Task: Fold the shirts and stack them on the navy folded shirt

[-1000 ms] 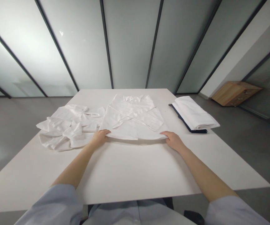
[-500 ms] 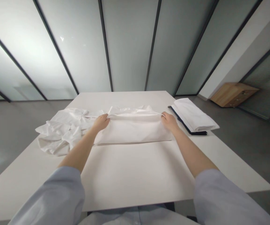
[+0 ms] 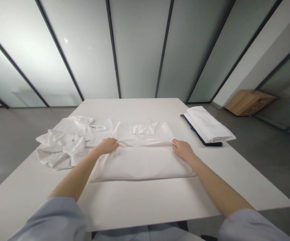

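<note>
In the middle of the table a white garment (image 3: 145,164) lies partly folded, its near edge running straight across. A crumpled strip of its cloth shows at the far end. My left hand (image 3: 108,146) pinches the garment's left side along a raised fold. Across from it, my right hand (image 3: 183,149) grips the right side of the same fold, fingers closed on the cloth. The fabric stretches between both hands. To the left, close to my left hand, sits a rumpled heap of white cloth (image 3: 66,140).
On the table's (image 3: 134,204) right side lies a folded white cloth (image 3: 207,124) on top of dark folded fabric (image 3: 214,144). A wooden cabinet (image 3: 249,102) stands on the floor at far right. Frosted glass panels (image 3: 137,50) rise behind the table.
Both hands have come nearer to me, pulling the garment toward the table's front edge. More of its far end now shows beyond the fold. The heap and the folded stack stay in place.
</note>
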Demonstrator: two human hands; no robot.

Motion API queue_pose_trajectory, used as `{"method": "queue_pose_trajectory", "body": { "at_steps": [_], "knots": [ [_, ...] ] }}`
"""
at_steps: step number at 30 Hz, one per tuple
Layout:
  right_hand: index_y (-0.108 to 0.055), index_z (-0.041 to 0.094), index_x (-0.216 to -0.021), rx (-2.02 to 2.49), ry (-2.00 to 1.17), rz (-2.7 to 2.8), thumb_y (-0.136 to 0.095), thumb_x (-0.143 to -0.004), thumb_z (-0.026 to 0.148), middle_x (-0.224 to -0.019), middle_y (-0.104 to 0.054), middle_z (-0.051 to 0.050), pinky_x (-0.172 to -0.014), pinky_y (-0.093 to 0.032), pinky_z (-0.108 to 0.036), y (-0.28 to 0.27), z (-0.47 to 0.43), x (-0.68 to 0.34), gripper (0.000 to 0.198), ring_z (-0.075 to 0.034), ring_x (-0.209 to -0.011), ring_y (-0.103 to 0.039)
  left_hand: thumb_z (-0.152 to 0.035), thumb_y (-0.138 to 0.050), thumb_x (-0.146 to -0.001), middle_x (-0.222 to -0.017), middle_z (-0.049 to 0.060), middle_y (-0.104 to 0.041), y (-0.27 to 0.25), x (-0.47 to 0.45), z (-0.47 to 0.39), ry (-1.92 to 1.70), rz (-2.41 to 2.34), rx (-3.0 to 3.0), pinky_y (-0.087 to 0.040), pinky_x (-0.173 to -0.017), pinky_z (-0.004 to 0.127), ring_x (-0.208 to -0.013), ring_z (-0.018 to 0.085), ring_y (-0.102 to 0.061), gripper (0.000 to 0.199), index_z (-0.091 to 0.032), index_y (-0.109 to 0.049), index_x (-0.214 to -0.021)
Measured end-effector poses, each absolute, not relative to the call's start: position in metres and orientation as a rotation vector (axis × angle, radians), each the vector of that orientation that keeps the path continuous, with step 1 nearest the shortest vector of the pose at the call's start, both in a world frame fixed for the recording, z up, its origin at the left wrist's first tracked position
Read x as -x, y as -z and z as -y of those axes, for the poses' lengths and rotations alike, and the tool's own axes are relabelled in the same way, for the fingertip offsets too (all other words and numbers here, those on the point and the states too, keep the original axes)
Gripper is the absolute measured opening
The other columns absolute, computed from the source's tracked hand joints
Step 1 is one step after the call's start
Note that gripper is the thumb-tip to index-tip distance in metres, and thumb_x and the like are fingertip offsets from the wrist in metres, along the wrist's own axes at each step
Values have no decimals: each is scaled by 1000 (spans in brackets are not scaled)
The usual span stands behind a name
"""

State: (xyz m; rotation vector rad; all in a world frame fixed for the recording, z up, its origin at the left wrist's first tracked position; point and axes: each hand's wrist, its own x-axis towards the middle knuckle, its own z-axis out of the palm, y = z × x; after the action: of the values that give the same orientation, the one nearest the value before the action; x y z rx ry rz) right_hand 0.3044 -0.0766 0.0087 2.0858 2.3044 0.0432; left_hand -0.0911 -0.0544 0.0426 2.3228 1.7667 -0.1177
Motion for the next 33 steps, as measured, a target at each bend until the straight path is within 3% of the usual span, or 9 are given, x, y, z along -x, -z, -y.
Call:
{"method": "queue_pose_trajectory", "body": {
  "at_steps": [4, 8, 18, 22, 26, 30, 33],
  "knots": [
    [-64, 19, -87, -2127, -51, -2380, -39, -89, 25, -80, -70, -8, -60, -31, -27, -28, 89, -318, 26, -19, -73, -62, -28, -38, -80, -100, 7, -73, -71, 108, 58, -4, -1552, -2282, -49, -82, 29, -94, 23, -66, 35, -17, -69, -90],
    [-66, 18, -96, -2299, -176, -2408, -40, -87, 26, -84, -71, -8, -64, -35, -27, -51, 66, -326, 29, -21, -80, -63, -33, -39, -82, -103, 9, -71, -85, 114, 29, -71, -1708, -2415, -47, -86, 31, -99, 26, -65, 38, -16, -68, -99],
    [-68, 19, -104, -2335, -226, -2208, -45, -88, 27, -102, -70, -12, -74, -41, -29, -55, -36, -311, 29, -23, -96, -63, -36, -42, -87, -113, 12, -67, -56, 86, -57, -75, -2198, -2231, -47, -87, 37, -109, 29, -60, 35, -21, -63, -111],
    [-64, 17, -113, -2645, -125, -2071, -47, -88, 31, -105, -69, -14, -79, -42, -32, -46, -54, -321, 33, -25, -99, -61, -33, -45, -86, -120, 14, -61, -52, 85, -62, -479, -2458, -1898, -44, -91, 40, -113, 29, -55, 36, -20, -56, -118],
    [-52, 12, -128, -2958, -263, -2059, -42, -89, 31, -121, -60, -19, -87, -40, -39, -41, -58, -316, 45, -30, -110, -54, -33, -44, -87, -130, 16, -52, -51, 75, -57, -881, -2542, -1750, -41, -96, 41, -120, 29, -47, 45, -16, -45, -129],
    [-49, 13, -132, -2533, -129, -2453, -39, -92, 34, -131, -54, -18, -98, -35, -41, -32, -43, -273, 47, -30, -118, -48, -36, -43, -88, -131, 12, -52, -33, 40, -42, -539, -2194, -2140, -38, -101, 38, -123, 26, -46, 44, -20, -48, -129],
    [-45, 20, -138, -2172, 111, -2481, -37, -93, 47, -142, -46, -13, -107, -27, -45, -13, -18, -235, 53, -30, -130, -38, -52, -40, -88, -144, 13, -43, -8, 15, -25, -195, -1997, -2303, -33, -105, 48, -131, 31, -39, 58, -22, -44, -137]
  ]
}}
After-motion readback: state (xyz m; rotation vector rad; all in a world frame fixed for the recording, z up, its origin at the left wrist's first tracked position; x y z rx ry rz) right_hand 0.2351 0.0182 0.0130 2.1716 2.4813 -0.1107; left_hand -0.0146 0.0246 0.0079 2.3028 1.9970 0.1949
